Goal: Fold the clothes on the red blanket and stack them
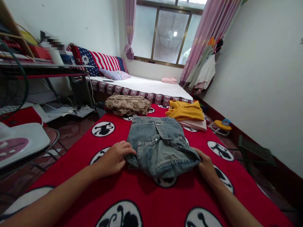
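Note:
A blue-grey denim garment [151, 145] with metal buttons and pockets lies on the red blanket [156, 201]; its exact kind is hard to tell from the folds. My left hand [118, 157] pinches the near left corner of the denim between thumb and fingers. At the opposite side, my right hand [205, 164] grips the near right corner, its fingers partly hidden by the cloth. The near edge is bunched and slightly raised between both hands. Just beyond it lie a folded brown patterned cloth [127, 104] and a folded yellow garment [186, 109] on a pale pink one [195, 124].
Behind the blanket stands a bed [151, 85] with a pillow [115, 74]. A cluttered desk [47, 66] and a chair with a white seat [26, 142] are on the left. On the right are a yellow stool [222, 125] and a dark folding stool [255, 151].

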The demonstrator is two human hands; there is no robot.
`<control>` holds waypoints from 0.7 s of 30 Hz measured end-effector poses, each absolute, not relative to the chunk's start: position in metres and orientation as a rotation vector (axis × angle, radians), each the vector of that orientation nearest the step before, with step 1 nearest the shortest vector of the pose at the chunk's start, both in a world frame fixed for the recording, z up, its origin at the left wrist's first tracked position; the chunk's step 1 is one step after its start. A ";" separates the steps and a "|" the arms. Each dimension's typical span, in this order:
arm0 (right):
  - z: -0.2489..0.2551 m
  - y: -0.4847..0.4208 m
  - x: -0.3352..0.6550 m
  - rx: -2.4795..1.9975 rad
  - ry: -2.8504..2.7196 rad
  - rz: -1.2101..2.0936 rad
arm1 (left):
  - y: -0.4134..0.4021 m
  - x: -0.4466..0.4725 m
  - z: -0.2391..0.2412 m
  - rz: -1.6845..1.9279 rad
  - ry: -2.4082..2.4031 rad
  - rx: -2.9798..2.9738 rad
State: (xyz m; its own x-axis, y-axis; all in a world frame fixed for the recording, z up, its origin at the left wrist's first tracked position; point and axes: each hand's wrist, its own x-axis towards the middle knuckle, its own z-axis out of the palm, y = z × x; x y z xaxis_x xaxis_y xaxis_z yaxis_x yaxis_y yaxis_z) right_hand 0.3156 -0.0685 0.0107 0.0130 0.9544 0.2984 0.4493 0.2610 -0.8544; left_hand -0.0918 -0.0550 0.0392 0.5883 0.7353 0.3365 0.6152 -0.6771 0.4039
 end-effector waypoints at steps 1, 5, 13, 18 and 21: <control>0.011 -0.068 0.316 -1.340 -1.572 0.659 | -0.053 -0.089 0.047 0.684 1.143 2.558; 0.010 -0.071 0.317 -1.357 -1.466 0.540 | -0.052 -0.074 0.068 0.737 1.238 2.450; 0.014 -0.095 0.315 -1.155 -1.853 0.271 | -0.074 -0.053 0.052 0.612 1.138 2.746; 0.019 -0.089 0.310 -1.088 -2.072 0.157 | -0.071 -0.048 0.035 0.746 1.169 2.809; 0.033 -0.088 0.297 -1.065 -2.005 0.091 | -0.068 -0.044 0.039 0.894 1.142 2.793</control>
